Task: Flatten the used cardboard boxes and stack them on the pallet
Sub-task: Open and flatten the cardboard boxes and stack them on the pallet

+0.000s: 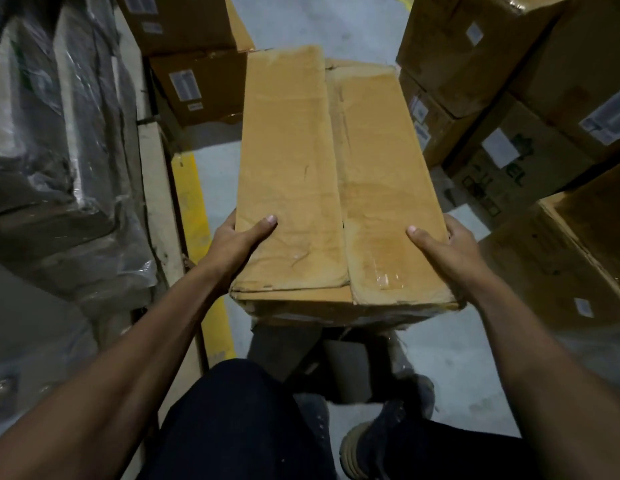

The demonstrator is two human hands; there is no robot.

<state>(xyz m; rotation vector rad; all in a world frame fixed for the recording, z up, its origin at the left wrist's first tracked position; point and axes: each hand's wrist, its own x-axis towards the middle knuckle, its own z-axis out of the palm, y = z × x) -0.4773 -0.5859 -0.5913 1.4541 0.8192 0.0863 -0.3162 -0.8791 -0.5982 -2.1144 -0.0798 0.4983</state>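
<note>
A long brown cardboard box is held in front of me above the floor, its two top flaps folded shut. My left hand grips its near left edge, thumb on top and fingers hidden under the side. My right hand grips the near right edge the same way. A strip of clear tape shows on the right flap near me. No pallet surface is clearly visible.
Stacked cardboard boxes stand on the right and more boxes at the back left. Plastic-wrapped goods fill the left. A yellow floor line runs beside a wooden edge. Grey concrete floor lies ahead.
</note>
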